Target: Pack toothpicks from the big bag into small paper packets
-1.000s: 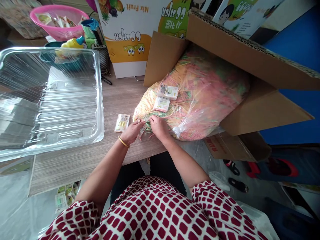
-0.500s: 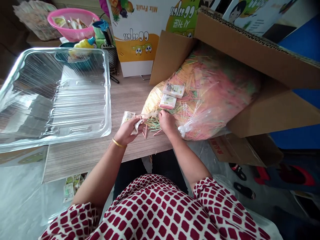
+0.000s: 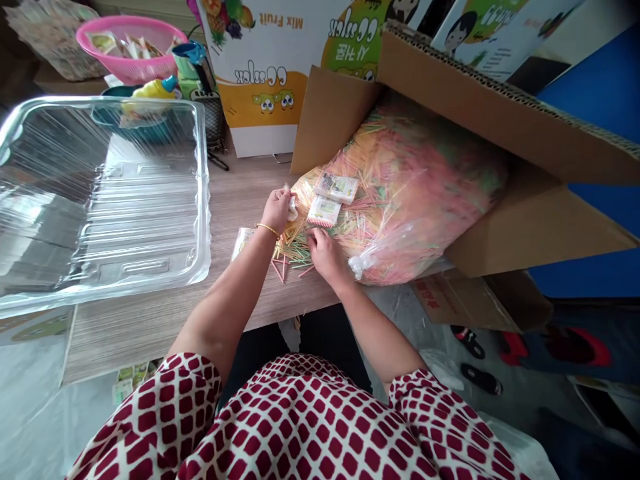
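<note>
- Two hands in view, both over a wooden tabletop (image 3: 145,333).
- Left hand (image 3: 277,212): raised, with a gold bangle (image 3: 269,231) at the wrist; fingers (image 3: 285,199) pinched together on a small white scrap (image 3: 292,211).
- Right hand (image 3: 325,259): low, at the edge of the bag; fingers (image 3: 313,244) curled downward among the sticks, grip cannot be confirmed.
- Loose colored sticks (image 3: 290,252): scattered on the tabletop between both hands, below the left fingers and just beside the right fingers.
- Plastic bag (image 3: 415,187): packed with similar sticks, under a cardboard flap (image 3: 505,100).
- Two paper packets (image 3: 336,187): lying on the bag.
- Third packet (image 3: 241,241): on the tabletop, partly hidden by the left forearm.
- Clear plastic tray (image 3: 203,200): on the tabletop, well left of the hands.
</note>
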`<state>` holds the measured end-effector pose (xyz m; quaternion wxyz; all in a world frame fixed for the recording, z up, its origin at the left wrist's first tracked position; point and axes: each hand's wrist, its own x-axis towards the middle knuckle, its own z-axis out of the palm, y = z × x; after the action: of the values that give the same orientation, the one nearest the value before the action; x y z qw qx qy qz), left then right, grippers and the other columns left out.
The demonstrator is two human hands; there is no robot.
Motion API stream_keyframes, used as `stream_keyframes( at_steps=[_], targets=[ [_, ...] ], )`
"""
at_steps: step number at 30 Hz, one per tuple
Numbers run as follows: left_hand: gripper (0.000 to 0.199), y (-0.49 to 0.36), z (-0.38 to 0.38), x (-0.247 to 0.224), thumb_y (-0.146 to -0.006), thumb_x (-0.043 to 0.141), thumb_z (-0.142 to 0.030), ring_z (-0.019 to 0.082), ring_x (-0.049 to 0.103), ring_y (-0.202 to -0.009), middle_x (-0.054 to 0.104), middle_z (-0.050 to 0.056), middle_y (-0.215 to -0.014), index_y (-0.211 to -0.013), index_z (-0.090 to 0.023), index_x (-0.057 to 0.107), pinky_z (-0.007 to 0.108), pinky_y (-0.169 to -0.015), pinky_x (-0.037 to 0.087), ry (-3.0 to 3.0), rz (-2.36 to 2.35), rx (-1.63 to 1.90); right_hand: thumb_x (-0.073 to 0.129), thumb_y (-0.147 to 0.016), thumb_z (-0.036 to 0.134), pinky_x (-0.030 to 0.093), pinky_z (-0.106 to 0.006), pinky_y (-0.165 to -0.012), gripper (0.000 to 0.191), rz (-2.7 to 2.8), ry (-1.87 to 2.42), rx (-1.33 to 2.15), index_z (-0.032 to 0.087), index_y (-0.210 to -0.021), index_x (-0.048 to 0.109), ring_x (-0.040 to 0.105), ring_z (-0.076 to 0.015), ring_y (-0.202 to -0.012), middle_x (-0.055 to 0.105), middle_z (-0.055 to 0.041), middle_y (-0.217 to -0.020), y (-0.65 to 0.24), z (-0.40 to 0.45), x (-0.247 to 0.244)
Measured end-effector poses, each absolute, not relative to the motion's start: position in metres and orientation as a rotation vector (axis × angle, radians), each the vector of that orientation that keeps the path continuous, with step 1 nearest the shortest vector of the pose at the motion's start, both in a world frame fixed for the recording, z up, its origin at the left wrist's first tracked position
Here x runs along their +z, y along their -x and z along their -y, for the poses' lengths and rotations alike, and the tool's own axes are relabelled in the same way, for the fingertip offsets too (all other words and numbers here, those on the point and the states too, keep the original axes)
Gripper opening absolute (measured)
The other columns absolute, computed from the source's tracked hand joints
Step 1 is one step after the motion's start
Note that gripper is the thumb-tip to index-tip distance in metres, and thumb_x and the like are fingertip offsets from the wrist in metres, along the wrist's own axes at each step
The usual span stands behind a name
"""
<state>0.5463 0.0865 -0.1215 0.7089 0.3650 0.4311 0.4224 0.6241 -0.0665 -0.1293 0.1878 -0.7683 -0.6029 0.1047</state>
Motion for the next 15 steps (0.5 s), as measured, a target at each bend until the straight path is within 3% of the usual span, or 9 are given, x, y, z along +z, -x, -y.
stream_keyframes(
  at_steps=[5,10,15],
  targets=[
    [0.003,-0.537,-0.091,-0.126,-0.092,0.056,-0.014,0.009,0.052,-0.06,0.059,-0.002,-0.072,-0.09,-0.013,0.058,0.02,-0.059,0.04,-0.902,-0.979,0.974,0.038,-0.107,0.027,0.049,-0.032,-0.087,0.036,1.795,2.126,0.251,0.02,-0.131,0.063,0.065,-0.0239,-0.104,0.066,-0.0122,-0.122,-0.622,0.073,-0.124],
    [0.008,-0.514,-0.078,-0.127,-0.092,0.06,-0.022,0.009,0.055,-0.063,0.061,-0.001,-0.075,-0.096,-0.014,0.058,0.02,-0.063,0.045,-0.822,-0.96,1.059,0.038,-0.106,0.024,0.051,-0.034,-0.085,0.04,1.794,2.21,0.325,0.024,-0.138,0.062,0.067,-0.0247,-0.098,0.067,-0.0107,-0.121,-0.621,0.07,-0.121],
    [0.037,-0.48,-0.041,-0.112,-0.1,0.05,-0.05,0.011,0.057,-0.064,0.069,0.009,-0.092,-0.103,-0.015,0.061,0.022,-0.06,0.047,-0.692,-0.997,1.07,0.046,-0.102,0.019,0.049,-0.033,-0.094,0.033,1.727,2.071,0.371,0.018,-0.128,0.066,0.064,-0.0242,-0.11,0.068,-0.0099,-0.125,-0.623,0.065,-0.117]
  ],
)
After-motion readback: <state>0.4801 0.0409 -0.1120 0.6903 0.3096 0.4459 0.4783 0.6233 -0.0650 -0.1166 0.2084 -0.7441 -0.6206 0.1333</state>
